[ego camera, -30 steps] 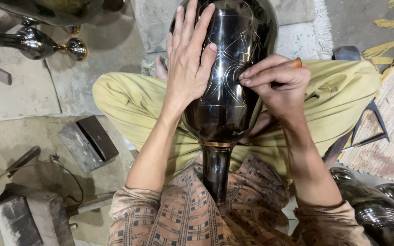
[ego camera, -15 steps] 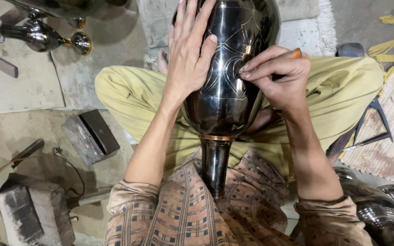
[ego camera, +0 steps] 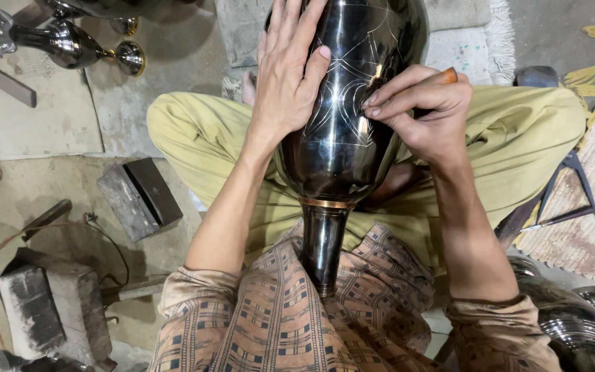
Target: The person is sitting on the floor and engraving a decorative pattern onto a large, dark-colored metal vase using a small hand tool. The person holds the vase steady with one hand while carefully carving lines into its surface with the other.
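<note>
A large dark polished metal vase lies across my lap, its narrow neck pointing toward my chest. Thin pale lines are scratched into its body. My left hand lies flat on the vase's left side, fingers spread. My right hand pinches a small engraving tool with an orange-brown handle, its tip touching the vase surface near the line pattern.
A dark metal goblet-shaped piece lies at the top left. A grey stone block and a heavier block sit on the floor at left. Metal dividers lie on a woven mat at right, shiny metal vessels below.
My right hand has shifted slightly along the vase surface with the tool. The left hand stays pressed on the vase.
</note>
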